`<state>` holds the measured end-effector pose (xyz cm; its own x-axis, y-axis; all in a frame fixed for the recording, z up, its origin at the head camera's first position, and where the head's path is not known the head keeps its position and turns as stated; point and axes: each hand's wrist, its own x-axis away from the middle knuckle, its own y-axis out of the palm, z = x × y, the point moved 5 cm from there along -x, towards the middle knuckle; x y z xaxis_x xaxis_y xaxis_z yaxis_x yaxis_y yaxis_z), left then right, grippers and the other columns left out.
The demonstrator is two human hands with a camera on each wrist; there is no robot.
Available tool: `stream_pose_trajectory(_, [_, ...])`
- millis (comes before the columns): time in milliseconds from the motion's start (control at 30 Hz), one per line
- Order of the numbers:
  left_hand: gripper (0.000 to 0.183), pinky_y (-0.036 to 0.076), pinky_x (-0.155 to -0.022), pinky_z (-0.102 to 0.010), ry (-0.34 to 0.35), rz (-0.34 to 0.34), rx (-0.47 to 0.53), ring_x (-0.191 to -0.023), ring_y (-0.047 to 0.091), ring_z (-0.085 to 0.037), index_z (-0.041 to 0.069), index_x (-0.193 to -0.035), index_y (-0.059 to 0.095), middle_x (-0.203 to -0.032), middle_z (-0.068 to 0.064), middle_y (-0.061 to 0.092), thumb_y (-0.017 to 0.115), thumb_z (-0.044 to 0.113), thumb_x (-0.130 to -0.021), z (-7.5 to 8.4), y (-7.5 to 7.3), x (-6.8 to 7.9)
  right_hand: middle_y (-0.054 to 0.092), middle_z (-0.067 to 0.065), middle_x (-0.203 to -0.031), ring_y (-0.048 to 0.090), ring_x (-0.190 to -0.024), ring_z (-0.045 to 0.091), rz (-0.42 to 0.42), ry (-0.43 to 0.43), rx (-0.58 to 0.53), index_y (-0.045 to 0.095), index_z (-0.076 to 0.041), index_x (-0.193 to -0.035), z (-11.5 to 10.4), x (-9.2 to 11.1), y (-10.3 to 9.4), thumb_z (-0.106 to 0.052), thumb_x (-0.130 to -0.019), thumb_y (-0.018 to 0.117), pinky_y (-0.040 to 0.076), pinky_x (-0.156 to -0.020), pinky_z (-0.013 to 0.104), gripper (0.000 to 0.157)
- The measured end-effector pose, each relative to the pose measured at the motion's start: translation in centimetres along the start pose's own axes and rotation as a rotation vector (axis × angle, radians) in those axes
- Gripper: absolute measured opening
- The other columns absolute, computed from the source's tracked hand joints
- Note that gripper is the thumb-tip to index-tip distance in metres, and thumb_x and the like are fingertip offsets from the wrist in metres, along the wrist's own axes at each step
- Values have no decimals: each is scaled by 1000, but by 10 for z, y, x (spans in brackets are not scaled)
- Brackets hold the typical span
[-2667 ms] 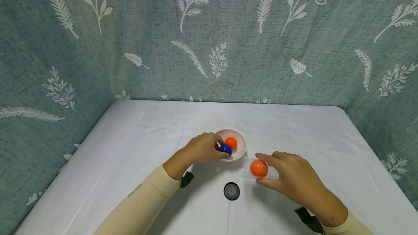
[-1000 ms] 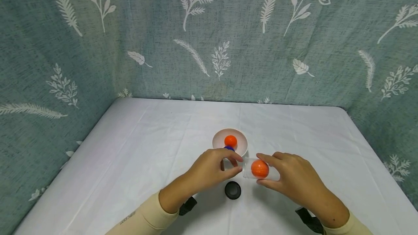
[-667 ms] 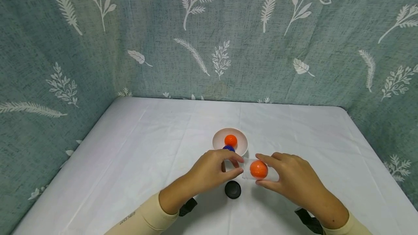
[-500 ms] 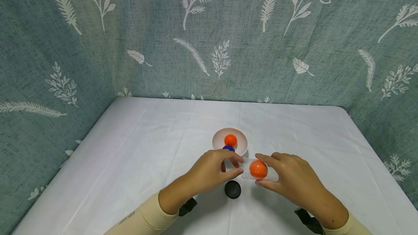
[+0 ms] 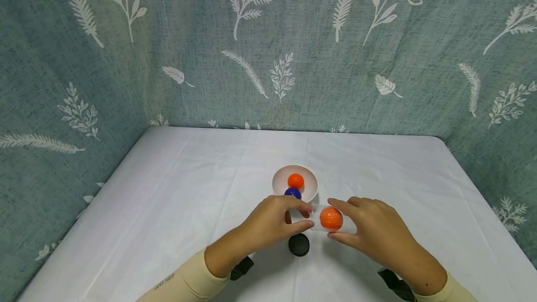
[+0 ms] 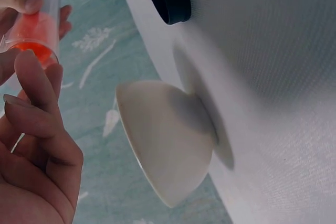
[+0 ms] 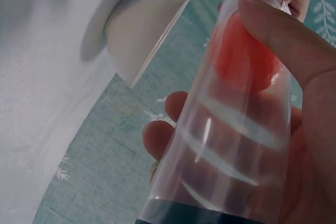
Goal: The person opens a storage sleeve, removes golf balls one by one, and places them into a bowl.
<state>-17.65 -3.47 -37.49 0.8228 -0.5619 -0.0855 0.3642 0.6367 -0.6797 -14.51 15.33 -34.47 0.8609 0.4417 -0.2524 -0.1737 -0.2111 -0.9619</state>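
Note:
My right hand [image 5: 373, 225] grips a clear tube [image 7: 231, 145] lying sideways above the table, thumb and fingers on opposite sides. An orange ball [image 5: 331, 219] sits inside it, close to the end facing my left hand. My left hand [image 5: 274, 220] is at that end, thumb and fingers bent around the mouth with a gap between them; whether they touch the rim is unclear. Just behind that hand, a pale bowl [image 5: 310, 185] contains a second orange ball [image 5: 295, 181] and a blue ball [image 5: 292, 193], the blue one nearer the hand.
A round black cap [image 5: 299, 244] rests on the white-covered table [image 5: 209, 162], in front of the tube and below my left fingers. Teal cloth [image 5: 268, 73] with white leaf prints hangs around the back and sides.
My left hand has left the blue ball in the bowl and moved toward me and right, to the tube's end. The right hand and tube have stayed nearly still.

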Motion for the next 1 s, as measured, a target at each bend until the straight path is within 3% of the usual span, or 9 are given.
stream_pose_trajectory(233, [33,49,-54,-19,-14,-20,0,-59,52,-2,19,-117,75,-97,12,73,78,33,-88,-2,4,1,69,-2,-88,58,-67,10,-70,22,34,72,-22,-122,0,1,1,-53,-69,86,54,-63,33,63])
stream_pose_trajectory(800, [32,47,-49,-21,4,-10,26,-56,52,-5,25,-119,74,-98,13,72,75,38,-90,-3,-2,1,70,-2,-89,58,-68,9,-30,3,31,71,-21,-123,0,-1,-1,-54,-70,86,53,-62,32,64])
stream_pose_trajectory(1000, [32,50,-56,-22,4,-3,84,-65,58,-4,23,-119,74,-102,11,75,73,40,-91,-6,-4,2,71,-1,-89,60,-69,10,-19,12,26,71,-21,-123,2,-1,-1,-53,-69,87,54,-63,33,65])
